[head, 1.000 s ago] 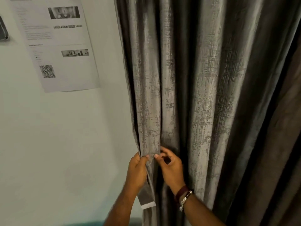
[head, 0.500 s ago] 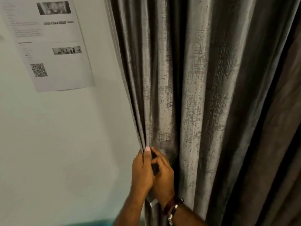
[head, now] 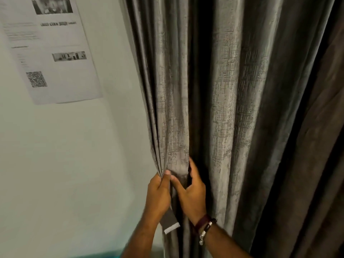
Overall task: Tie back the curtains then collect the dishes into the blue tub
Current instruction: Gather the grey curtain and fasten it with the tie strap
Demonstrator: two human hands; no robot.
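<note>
Grey textured curtain (head: 223,108) hangs in vertical folds beside pale wall (head: 65,164), filling centre and right of view. Left hand (head: 158,194) grips curtain's left edge, fingers curled round bunched folds, thumb pressed against fabric. Right hand (head: 193,194) pinches same gathered section just beside it, thumb in front, fingers tucked behind into dark fold. Grey strap (head: 170,221) with white end hangs below left hand. Bracelets (head: 205,227) on right wrist. Printed sheet (head: 55,53) with 1 QR code on wall, upper left.
</note>
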